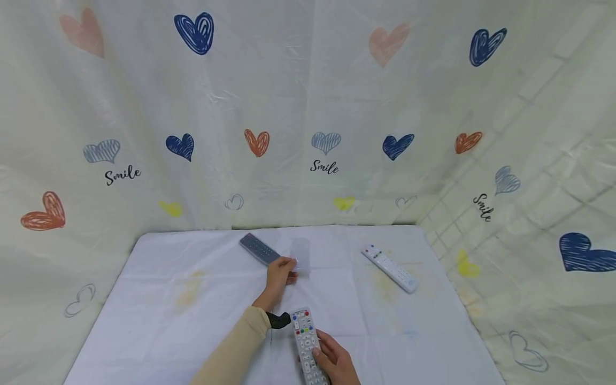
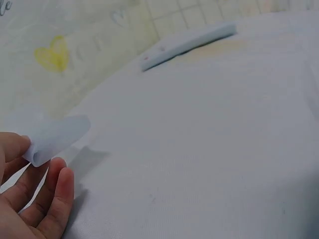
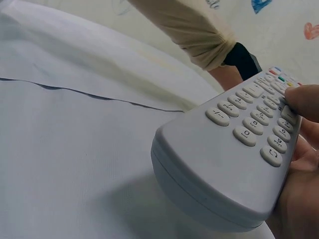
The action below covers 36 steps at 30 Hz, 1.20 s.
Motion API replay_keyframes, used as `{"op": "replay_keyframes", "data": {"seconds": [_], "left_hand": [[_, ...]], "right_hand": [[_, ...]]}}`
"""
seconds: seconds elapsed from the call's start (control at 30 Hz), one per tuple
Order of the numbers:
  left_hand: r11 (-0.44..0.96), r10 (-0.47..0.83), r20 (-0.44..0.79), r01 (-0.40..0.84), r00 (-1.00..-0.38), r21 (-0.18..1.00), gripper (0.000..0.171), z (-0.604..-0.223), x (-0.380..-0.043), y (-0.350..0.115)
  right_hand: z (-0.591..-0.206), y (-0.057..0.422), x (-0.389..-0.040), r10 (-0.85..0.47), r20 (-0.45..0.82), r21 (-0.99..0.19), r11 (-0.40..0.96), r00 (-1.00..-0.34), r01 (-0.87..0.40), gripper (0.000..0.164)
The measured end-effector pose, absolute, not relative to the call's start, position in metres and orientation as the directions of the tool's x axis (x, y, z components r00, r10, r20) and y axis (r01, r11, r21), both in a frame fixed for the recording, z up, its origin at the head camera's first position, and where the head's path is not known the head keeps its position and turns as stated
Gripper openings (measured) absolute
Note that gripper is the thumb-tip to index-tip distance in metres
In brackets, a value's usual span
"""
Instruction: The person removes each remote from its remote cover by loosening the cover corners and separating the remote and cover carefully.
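Note:
My left hand (image 1: 278,279) is over the back middle of the table, pinching a clear, thin plastic sleeve (image 1: 301,248) between thumb and fingers. In the left wrist view the sleeve (image 2: 65,133) looks like a limp, see-through film, folded over at the pinched end. Nearer the front, my right hand (image 1: 337,361) grips a light grey remote control (image 1: 305,339), thumb on its button face. The right wrist view has the remote's (image 3: 209,159) rounded lower end closest, with its number keys facing up. Coloured keys show at its far end.
A dark grey remote control (image 1: 257,247) lies slanted at the back, just beyond the left hand. To the right lies a white remote control (image 1: 392,270). A white cloth (image 1: 159,299) covers the table; a curtain with printed hearts (image 1: 289,80) hangs behind it.

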<state>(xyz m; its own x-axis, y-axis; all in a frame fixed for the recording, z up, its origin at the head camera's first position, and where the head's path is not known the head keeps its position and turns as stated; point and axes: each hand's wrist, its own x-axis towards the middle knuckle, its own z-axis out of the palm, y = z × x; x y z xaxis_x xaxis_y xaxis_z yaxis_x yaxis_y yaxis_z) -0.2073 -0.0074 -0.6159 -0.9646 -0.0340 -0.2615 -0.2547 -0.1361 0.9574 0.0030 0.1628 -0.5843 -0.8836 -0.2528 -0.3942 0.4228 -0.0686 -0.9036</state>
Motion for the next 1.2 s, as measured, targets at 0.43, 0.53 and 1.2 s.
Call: {"op": "replay_keyframes", "data": {"seconds": [0.43, 0.53, 1.2], "left_hand": [[0.151, -0.050, -0.215, -0.221, -0.975, 0.964, 0.026, -0.623, -0.213, -0.005], [0.292, -0.052, -0.157, -0.165, -0.986, 0.942, 0.024, -0.624, -0.214, -0.006], [0.716, -0.081, 0.001, -0.057, -0.997, 0.696, 0.024, -0.608, -0.193, -0.014]], "right_hand": [[-0.588, 0.165, 0.002, -0.251, -0.413, -0.893, -0.077, -0.875, 0.443, 0.071], [-0.587, 0.166, 0.001, -0.251, -0.404, -0.897, -0.080, -0.880, 0.434, 0.070], [-0.583, 0.167, -0.003, -0.240, -0.400, -0.897, -0.099, -0.885, 0.432, 0.071]]}}
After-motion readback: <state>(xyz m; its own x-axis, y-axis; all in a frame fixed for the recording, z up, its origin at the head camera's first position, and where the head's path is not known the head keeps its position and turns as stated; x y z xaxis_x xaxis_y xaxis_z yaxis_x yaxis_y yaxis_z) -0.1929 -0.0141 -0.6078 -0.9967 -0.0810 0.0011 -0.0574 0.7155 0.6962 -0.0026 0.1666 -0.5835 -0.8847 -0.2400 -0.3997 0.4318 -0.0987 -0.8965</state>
